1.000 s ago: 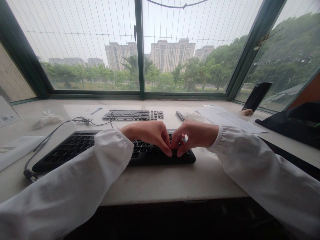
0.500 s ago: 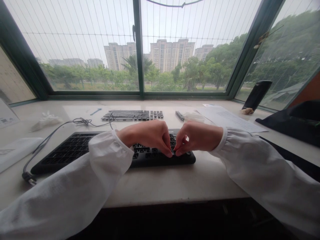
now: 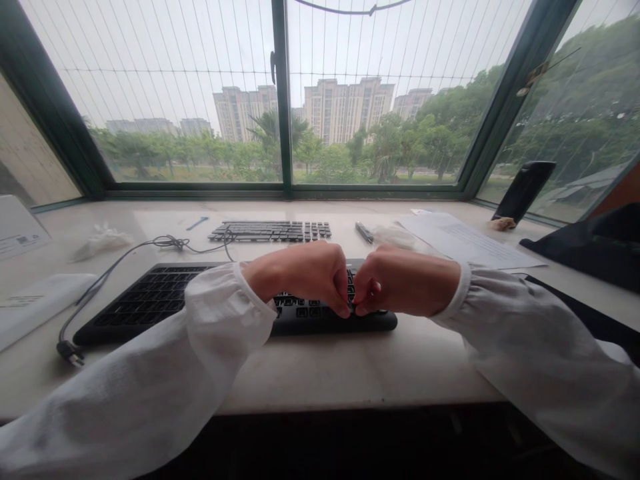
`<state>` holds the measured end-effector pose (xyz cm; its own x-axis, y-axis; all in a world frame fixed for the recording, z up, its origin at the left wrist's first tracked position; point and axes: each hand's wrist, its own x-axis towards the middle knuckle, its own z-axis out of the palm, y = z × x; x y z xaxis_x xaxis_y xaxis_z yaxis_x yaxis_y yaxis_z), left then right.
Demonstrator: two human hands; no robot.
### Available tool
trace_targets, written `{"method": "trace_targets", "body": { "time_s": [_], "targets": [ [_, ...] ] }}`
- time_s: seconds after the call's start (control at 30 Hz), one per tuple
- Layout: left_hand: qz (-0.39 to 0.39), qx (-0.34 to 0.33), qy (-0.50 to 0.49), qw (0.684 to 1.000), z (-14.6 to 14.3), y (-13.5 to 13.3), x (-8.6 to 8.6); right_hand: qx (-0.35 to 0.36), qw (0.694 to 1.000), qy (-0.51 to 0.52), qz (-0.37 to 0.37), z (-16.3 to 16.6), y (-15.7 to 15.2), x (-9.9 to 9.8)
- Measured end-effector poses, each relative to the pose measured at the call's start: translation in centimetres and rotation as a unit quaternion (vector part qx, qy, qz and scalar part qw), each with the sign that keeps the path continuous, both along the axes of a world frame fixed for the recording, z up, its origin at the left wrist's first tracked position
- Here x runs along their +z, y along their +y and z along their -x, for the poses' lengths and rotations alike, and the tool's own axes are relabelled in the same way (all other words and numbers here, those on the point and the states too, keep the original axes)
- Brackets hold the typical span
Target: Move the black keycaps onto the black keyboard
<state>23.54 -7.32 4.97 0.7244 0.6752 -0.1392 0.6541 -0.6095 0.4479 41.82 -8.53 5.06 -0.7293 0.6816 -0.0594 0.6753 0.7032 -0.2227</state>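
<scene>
No legible text anywhere (print on paper sheet (image 3: 465, 241) and card (image 3: 17, 230) too blurred)

Pale stone window counter (image 3: 350, 373): black keyboard (image 3: 150, 300) near front edge, slim keyboard (image 3: 270, 231) behind it, looped cable (image 3: 115, 263) at left, pen (image 3: 364, 232) and printed sheets (image 3: 465, 241) at right.

Left hand (image 3: 305, 275) and right hand (image 3: 406, 283) now closer, in tighter fists over the keyboard (image 3: 150, 301).

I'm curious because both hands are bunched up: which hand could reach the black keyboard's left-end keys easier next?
Probably the left hand: its sleeve lies across the black keyboard toward that end, while the right hand sits at the right end.
</scene>
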Motion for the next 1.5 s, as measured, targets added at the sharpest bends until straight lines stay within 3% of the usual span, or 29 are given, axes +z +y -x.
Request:
{"method": "trace_targets", "body": {
  "time_s": [0.2,0.47,0.63,0.83,0.93,1.17,1.37,1.5],
  "targets": [
    [0.032,-0.014,-0.011,0.999,0.2,0.6,-0.1,0.007,1.000,-0.004,-0.004,0.0,0.1,0.1],
    [0.000,-0.010,0.005,1.000,0.1,0.4,-0.4,0.001,0.999,0.014,0.040,-0.2,0.5,-0.4],
    [0.040,0.005,-0.002,0.999,0.6,0.8,0.2,0.023,0.987,0.106,0.122,-1.7,1.7,-0.6],
    [-0.006,0.137,-0.085,0.987,3.2,3.5,0.9,-0.058,0.971,0.218,0.073,-3.9,4.7,-0.7],
    [-0.022,0.164,-0.117,0.979,3.8,4.2,0.8,-0.074,0.970,0.223,0.064,-4.0,5.4,-1.0],
    [0.058,0.022,-0.032,0.998,1.6,2.2,0.1,0.044,0.981,0.147,0.117,-2.3,3.7,-1.3],
    [0.027,0.028,0.006,0.999,0.6,1.9,-1.3,0.056,0.983,0.116,0.128,-2.0,3.7,-2.3],
    [0.039,0.030,0.018,0.999,0.6,1.9,-1.4,0.057,0.981,0.116,0.148,-1.8,3.8,-2.4]
  ]
}}
